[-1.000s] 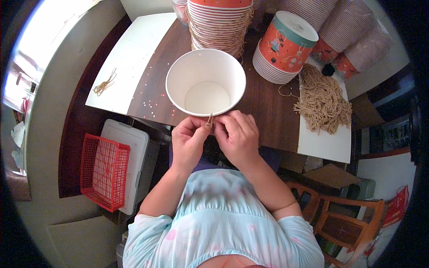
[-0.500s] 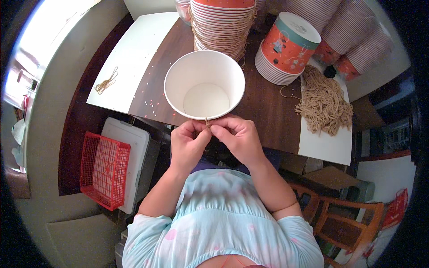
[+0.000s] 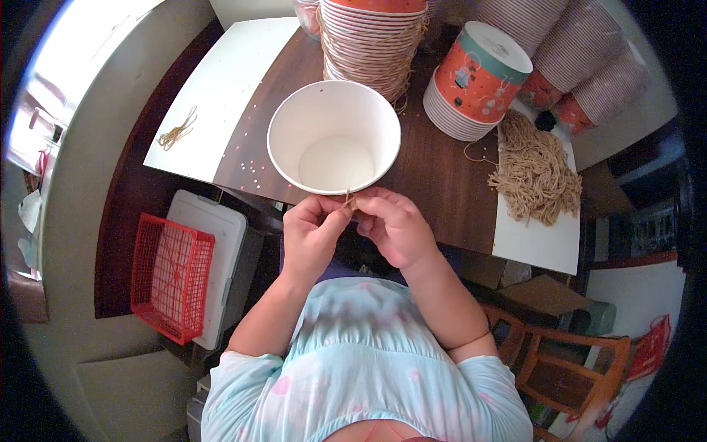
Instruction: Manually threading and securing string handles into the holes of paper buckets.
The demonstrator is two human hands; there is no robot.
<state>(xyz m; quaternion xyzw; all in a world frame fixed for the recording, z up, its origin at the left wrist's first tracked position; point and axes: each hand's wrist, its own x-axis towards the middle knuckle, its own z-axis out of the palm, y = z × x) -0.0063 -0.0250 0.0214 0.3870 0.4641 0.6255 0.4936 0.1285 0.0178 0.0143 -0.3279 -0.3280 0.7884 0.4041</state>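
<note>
Pinching string (image 3: 347,199) w/ both: left hand (image 3: 313,237) | right hand (image 3: 394,227) | at white bucket (image 3: 333,137) rim

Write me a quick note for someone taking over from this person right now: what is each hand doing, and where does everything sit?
Left hand and right hand: both pinch a short string at the near rim of the white bucket.
The bucket stands open and empty on the table.
String pile lies to the right; a few strands lie far left.
Done: a stack of strung buckets behind.
Left: this bucket's string looks unfinished.
</note>
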